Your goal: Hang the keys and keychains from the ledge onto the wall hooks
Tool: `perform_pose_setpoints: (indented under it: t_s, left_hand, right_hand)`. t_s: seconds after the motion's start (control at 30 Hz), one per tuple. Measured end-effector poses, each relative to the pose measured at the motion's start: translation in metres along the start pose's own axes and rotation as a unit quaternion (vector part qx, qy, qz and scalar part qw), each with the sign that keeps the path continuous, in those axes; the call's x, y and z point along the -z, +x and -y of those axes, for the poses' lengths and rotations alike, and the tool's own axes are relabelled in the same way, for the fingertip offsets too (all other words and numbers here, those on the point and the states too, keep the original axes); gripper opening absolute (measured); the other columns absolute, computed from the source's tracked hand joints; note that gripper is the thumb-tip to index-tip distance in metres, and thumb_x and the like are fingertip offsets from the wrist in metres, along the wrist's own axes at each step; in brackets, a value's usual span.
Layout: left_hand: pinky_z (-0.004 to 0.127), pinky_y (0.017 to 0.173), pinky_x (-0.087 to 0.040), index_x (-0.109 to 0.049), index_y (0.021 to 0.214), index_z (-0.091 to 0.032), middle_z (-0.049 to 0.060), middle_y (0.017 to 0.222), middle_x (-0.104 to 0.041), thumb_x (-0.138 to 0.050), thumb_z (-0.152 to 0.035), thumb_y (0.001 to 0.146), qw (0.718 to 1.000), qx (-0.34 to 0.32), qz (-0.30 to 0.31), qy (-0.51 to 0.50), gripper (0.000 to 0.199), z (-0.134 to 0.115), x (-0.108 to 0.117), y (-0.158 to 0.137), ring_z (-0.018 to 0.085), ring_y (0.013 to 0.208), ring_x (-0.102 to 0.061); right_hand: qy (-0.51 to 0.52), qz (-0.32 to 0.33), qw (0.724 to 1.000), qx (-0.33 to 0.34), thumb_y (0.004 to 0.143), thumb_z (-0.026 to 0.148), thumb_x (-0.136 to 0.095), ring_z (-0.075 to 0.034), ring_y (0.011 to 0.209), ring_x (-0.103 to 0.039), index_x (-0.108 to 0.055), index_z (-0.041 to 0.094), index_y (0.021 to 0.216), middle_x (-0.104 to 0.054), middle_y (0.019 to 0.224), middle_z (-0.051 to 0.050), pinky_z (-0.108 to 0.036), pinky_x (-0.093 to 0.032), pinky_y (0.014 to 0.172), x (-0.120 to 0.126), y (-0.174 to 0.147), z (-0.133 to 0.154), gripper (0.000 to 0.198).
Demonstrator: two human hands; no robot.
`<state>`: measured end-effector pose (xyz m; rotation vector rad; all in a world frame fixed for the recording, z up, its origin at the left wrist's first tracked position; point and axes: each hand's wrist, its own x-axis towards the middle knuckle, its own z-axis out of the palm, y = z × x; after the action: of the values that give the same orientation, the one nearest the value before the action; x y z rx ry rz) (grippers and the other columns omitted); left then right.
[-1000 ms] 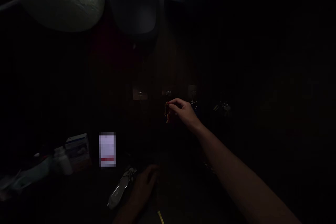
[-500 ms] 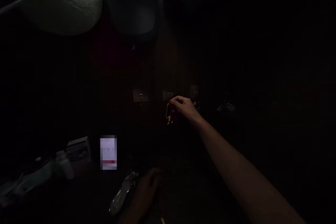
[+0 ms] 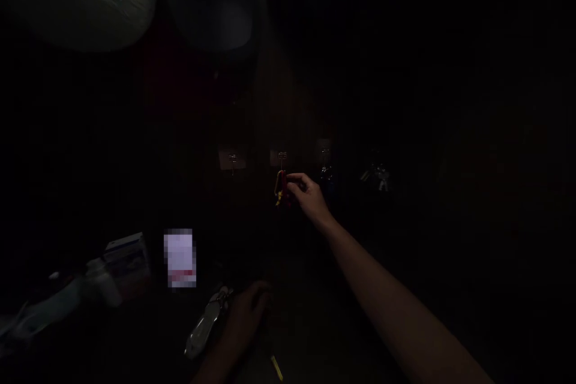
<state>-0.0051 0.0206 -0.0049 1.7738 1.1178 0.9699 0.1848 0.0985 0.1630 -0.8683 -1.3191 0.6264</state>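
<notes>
The light is very dim. My right hand [image 3: 308, 195] is raised in front of a row of small wall hooks. Its thumb and index finger are slightly apart, close against a red strap with a yellow trinket [image 3: 279, 198]. This strap hangs just below the middle hook [image 3: 282, 156]; whether a fingertip still touches it is hard to see. Low down, my left hand [image 3: 247, 309] rests over the dark surface, fingers loosely bent and partly apart, nothing visible in them. Beside it lies a shiny pale elongated object [image 3: 204, 324]. A thin yellow stick-like piece [image 3: 276, 367] lies near the bottom edge.
Another hook [image 3: 233, 158] is on the left. Keys [image 3: 326, 174] hang to the right, with a further bunch of keys [image 3: 380, 177] beyond. A lit, blurred-out screen [image 3: 180, 257], a box [image 3: 128, 264] and a white bottle [image 3: 103, 282] stand left. Caps [image 3: 108, 6] hang above.
My right hand has loosened its pinch at the top of the red strap and sits slightly lower beside it; the strap now hangs from the hook. The view has shifted a little.
</notes>
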Motion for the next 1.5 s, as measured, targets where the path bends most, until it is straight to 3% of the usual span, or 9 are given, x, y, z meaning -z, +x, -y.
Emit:
perform_pose_setpoints:
  t_s: [0.33,0.53,0.73,1.03,1.17,1.4,1.5]
  left_hand:
    - [0.03,0.081,-0.047,-0.063,0.097,-0.022,0.004,0.096,-0.07,-0.047,-0.034,0.08,1.0,-0.005,0.004,0.021,0.027,0.007,0.002,0.002,0.02,0.09,-0.064]
    - [0.031,0.085,-0.047,-0.062,0.095,-0.023,0.002,0.096,-0.07,-0.045,-0.037,0.081,0.999,-0.003,0.013,0.039,0.027,0.003,0.003,0.001,0.021,0.093,-0.064]
    - [0.031,0.082,-0.049,-0.062,0.095,-0.023,0.002,0.095,-0.071,-0.045,-0.036,0.08,0.999,-0.006,0.008,0.048,0.027,0.001,0.003,-0.001,0.02,0.091,-0.065]
    - [0.032,0.081,-0.049,-0.063,0.094,-0.023,0.002,0.095,-0.071,-0.045,-0.039,0.078,0.997,0.002,0.0,0.071,0.029,-0.002,0.003,-0.002,0.021,0.091,-0.066]
    - [0.032,0.083,-0.048,-0.063,0.093,-0.023,0.002,0.095,-0.071,-0.048,-0.038,0.078,0.998,0.01,-0.005,0.059,0.027,-0.004,0.002,-0.003,0.021,0.091,-0.065]
    - [0.031,0.08,-0.049,-0.064,0.093,-0.024,0.001,0.091,-0.072,-0.049,-0.038,0.079,0.998,0.018,-0.009,0.062,0.025,-0.008,0.003,-0.004,0.021,0.089,-0.066]
    - [0.031,0.083,-0.048,-0.064,0.094,-0.025,0.0,0.094,-0.071,-0.049,-0.038,0.079,0.998,0.017,-0.007,0.066,0.025,-0.012,0.003,-0.005,0.021,0.092,-0.065]
  right_hand:
    - [-0.046,0.058,0.996,-0.04,0.078,0.025,-0.053,-0.015,0.087,-0.065,-0.06,0.022,0.107,-0.069,0.097,-0.004,-0.03,-0.049,0.076,0.025,-0.045,-0.021,0.03]
    - [-0.1,0.079,0.987,-0.099,0.079,0.023,-0.051,-0.018,0.09,-0.065,-0.064,0.02,0.101,-0.07,0.094,-0.006,-0.034,-0.048,0.08,0.057,-0.072,-0.029,0.026]
    - [-0.16,0.069,0.973,-0.15,0.078,0.021,-0.048,-0.018,0.089,-0.066,-0.067,0.019,0.091,-0.071,0.091,-0.005,-0.034,-0.048,0.082,0.101,-0.099,-0.038,0.023]
    - [-0.256,0.0,0.95,-0.179,0.074,0.029,-0.05,-0.02,0.084,-0.065,-0.067,0.018,0.088,-0.07,0.088,-0.004,-0.034,-0.048,0.078,0.157,-0.141,-0.066,0.024]
    - [-0.309,-0.014,0.937,-0.164,0.075,0.03,-0.049,-0.02,0.087,-0.064,-0.066,0.018,0.09,-0.069,0.092,-0.005,-0.033,-0.047,0.079,0.163,-0.153,-0.08,0.026]
    - [-0.429,-0.043,0.886,-0.17,0.068,0.027,-0.064,-0.027,0.098,-0.056,-0.069,0.019,0.089,-0.066,0.097,-0.01,-0.039,-0.039,0.086,0.149,-0.163,-0.097,0.023]
    - [-0.476,-0.002,0.867,-0.15,0.073,0.023,-0.06,-0.025,0.097,-0.055,-0.068,0.021,0.088,-0.066,0.097,-0.007,-0.037,-0.038,0.086,0.138,-0.166,-0.094,0.017]
